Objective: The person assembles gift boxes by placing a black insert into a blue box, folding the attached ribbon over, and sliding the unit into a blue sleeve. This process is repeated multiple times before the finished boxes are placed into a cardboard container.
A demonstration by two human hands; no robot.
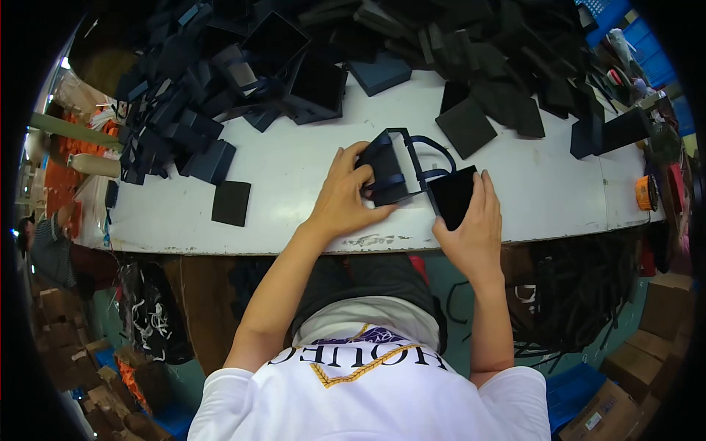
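Over the white table, near its front edge, both hands work with dark box parts. My left hand grips a navy gift box from the left, thumb along its lower edge. A pale inner face and a blue ribbon strap show on that box. My right hand is closed on the right side of a box piece with a black face, thumb at its lower left edge and fingers over its right side. The two parts sit side by side, the ribbon looping between them.
Navy boxes are heaped at the back left, black square pads at the back right. A single black pad lies to the left. At the right stand an upright dark box and an orange tape roll.
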